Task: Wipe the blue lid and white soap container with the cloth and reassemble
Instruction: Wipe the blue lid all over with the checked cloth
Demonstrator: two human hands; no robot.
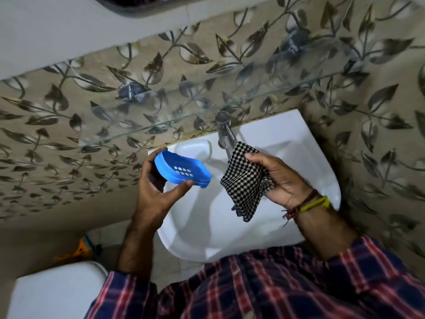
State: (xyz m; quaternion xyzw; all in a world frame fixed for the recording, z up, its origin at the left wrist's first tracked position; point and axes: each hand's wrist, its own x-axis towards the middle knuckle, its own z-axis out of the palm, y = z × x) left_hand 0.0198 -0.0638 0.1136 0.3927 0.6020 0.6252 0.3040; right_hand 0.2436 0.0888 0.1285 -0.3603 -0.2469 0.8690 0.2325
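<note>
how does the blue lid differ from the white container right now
The lid is blue with small rectangular holes; the container is plain white with none visible. The lid is held tilted in the left hand above the sink; the container rests on the sink's rim, untouched. The lid is nearer the cloth in the right hand. Both are rounded ovals.

Home bathroom: white washbasin (317, 162) with tap (226, 134), leaf-patterned wall tiles (69, 134), glass shelf (184, 104).
</note>
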